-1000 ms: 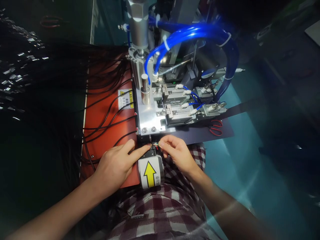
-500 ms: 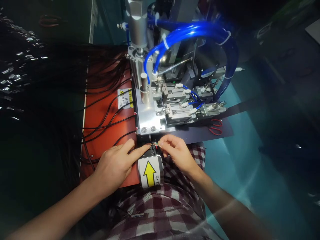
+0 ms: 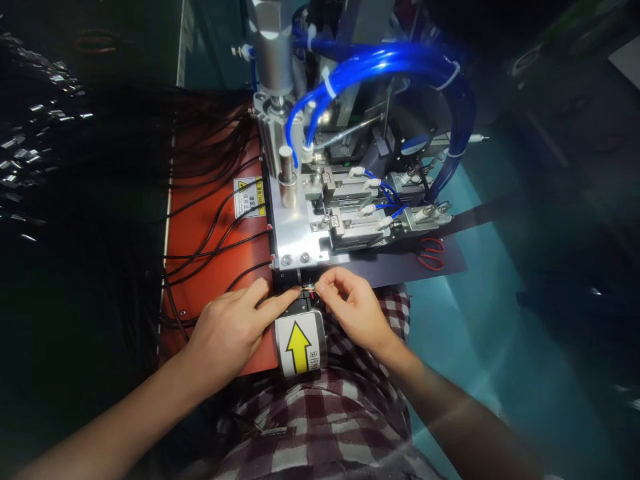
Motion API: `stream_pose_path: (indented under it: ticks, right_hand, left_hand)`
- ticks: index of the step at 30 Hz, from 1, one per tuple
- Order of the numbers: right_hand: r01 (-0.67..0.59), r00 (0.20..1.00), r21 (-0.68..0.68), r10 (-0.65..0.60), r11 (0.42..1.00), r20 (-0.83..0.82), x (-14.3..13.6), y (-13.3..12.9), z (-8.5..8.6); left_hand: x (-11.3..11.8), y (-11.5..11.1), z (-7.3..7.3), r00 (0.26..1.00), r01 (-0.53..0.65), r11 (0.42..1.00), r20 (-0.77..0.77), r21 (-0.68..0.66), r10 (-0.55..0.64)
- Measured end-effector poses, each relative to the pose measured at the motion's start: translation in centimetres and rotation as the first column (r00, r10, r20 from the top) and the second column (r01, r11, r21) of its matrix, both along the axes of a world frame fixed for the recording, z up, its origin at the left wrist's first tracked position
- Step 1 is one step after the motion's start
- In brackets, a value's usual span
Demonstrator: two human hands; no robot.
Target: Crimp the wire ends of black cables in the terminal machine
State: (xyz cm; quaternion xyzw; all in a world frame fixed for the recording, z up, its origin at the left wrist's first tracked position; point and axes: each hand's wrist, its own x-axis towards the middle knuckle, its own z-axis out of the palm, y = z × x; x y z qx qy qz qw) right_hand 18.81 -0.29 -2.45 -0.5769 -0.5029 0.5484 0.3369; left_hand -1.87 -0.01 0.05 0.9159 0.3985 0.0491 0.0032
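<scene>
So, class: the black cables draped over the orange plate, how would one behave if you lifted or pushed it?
The black cables curve loosely across the orange plate, so one would probably flop and sag when lifted. They look thin, so likely light. Many overlap, so pushing one may drag its neighbours along.

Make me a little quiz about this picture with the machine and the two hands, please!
1. True or false: the yellow arrow label points away from the person, toward the machine.
2. What are the left hand and right hand meeting at? A) the red scissors B) the tiny coloured wire ends at the machine's front edge C) the blue hoses
3. Fill in: the black cables lie across an ______ mat.

Key:
1. True
2. B
3. orange
</scene>
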Motion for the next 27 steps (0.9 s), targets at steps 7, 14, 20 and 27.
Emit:
stream_pose_path:
  ticks: [7,14,20,27]
  right_hand:
    - [0.052,0.995,-0.151,-0.064,0.987,-0.081,0.5,0.5,0.2]
    - [0.164,0.973,-0.114,-0.18,0.98,-0.144,0.6,-0.4,0.6]
    - [0.061,0.969,-0.157,-0.096,0.986,-0.227,0.0,0.0,-0.4]
    - [0.048,0.972,-0.165,-0.085,0.985,-0.22,-0.2,0.5,-0.3]
  left_hand:
    - [0.1,0.1,0.1,1.0,-0.004,1.0,-0.009,-0.019,0.003]
    - [0.2,0.1,0.1,1.0,-0.006,0.999,0.013,-0.033,0.006]
    - [0.2,0.2,0.1,1.0,-0.004,0.999,0.017,-0.037,0.004]
    - [0.1,0.0,-0.1,1.0,-0.016,0.998,0.016,-0.053,0.016]
